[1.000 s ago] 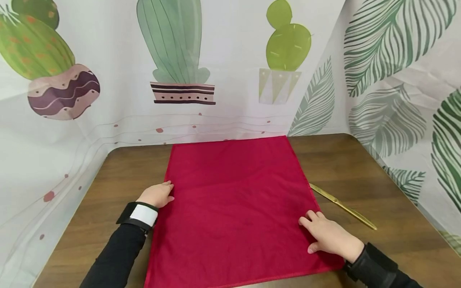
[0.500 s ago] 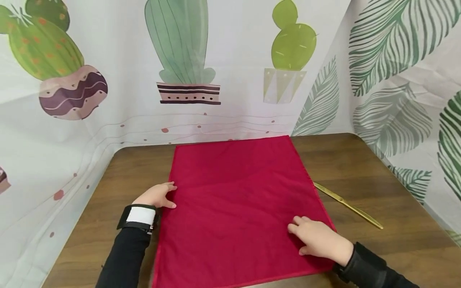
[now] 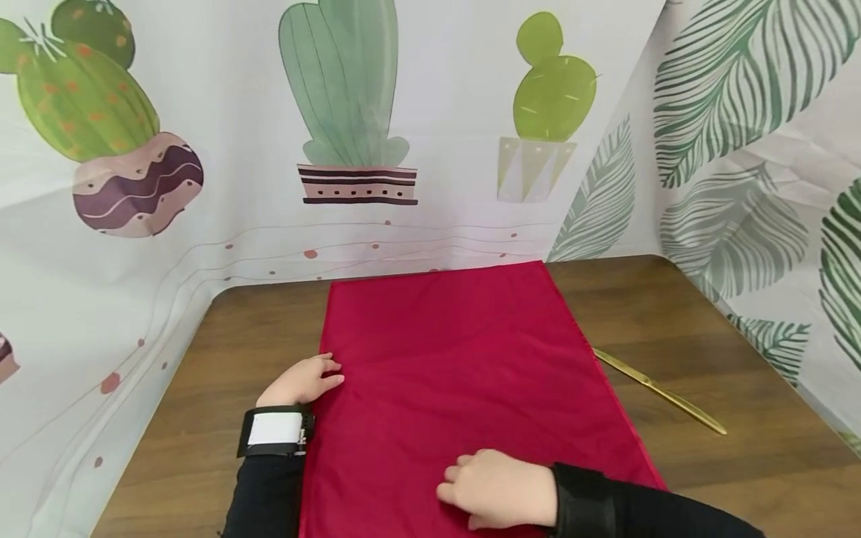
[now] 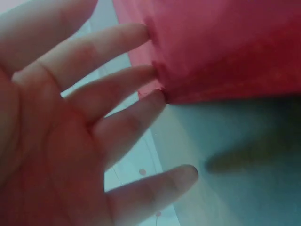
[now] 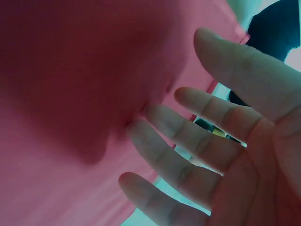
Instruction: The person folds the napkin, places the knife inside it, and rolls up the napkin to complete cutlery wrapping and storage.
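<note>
A red cloth (image 3: pixel 444 351) lies spread on the wooden table, faintly wrinkled, its far edge near the backdrop. At its left edge rests my left hand (image 3: pixel 303 379), fingertips on the cloth. The left wrist view shows these fingers (image 4: pixel 113 40) extended and spread, some tips touching the cloth's edge. Over the front part of the cloth is my right hand (image 3: pixel 498 489), palm down. In the right wrist view its fingers (image 5: pixel 160 155) are loosely extended, with tips at or just above the fabric and no fold gripped. The cloth's near edge is out of view.
To the right of the cloth lies a slim gold knife (image 3: pixel 662 390), its tip by the cloth's edge. Bare wooden table (image 3: pixel 195 418) shows on both sides. A white backdrop (image 3: pixel 457 97) printed with cacti and leaves hangs behind and at the sides.
My right hand has slid from the cloth's right edge leftward and nearer to me, across the fabric. The left hand stays at the left edge. The head view has shifted slightly.
</note>
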{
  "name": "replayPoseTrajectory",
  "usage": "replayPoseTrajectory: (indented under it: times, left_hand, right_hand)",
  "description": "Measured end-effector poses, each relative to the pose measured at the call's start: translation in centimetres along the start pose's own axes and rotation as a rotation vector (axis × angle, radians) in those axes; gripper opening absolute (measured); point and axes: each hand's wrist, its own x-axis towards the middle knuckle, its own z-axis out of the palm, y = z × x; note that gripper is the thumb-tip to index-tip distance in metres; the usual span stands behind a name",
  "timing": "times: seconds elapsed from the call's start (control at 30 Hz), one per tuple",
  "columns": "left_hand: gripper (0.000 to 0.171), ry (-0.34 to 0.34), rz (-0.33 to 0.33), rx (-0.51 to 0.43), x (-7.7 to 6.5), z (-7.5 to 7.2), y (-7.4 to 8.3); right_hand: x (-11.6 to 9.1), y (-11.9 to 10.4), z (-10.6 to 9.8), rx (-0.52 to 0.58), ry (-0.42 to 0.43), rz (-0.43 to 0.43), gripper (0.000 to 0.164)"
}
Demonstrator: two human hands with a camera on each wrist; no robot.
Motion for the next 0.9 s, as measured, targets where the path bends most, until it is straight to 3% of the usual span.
replayPoseTrajectory:
  times: [0.2,0.43,0.67,0.77,0.9]
  left_hand:
    - [0.026,0.012,-0.019,-0.022,-0.4,-0.1,0.3]
    - [0.023,0.022,0.014,-0.039,-0.3,-0.1,0.6]
    - [0.025,-0.01,-0.004,-0.11,0.1,0.2,0.5]
    - [0.028,-0.024,-0.032,-0.134,0.1,0.1,0.5]
    - [0.03,-0.027,-0.053,-0.144,-0.2,0.0,0.1]
  right_hand:
    - [5.0,-2.1,-0.8,0.029,-0.075,-0.192,0.008]
    - [10.1,-3.0,-1.0,0.138,-0.11,-0.304,0.015]
    - [13.1,-3.9,-1.0,0.142,-0.177,-0.33,0.027]
    - [14.3,-3.9,-1.1,0.153,-0.234,-0.391,0.03]
    - [15.7,-3.9,-0.9,0.25,-0.268,-0.483,0.031]
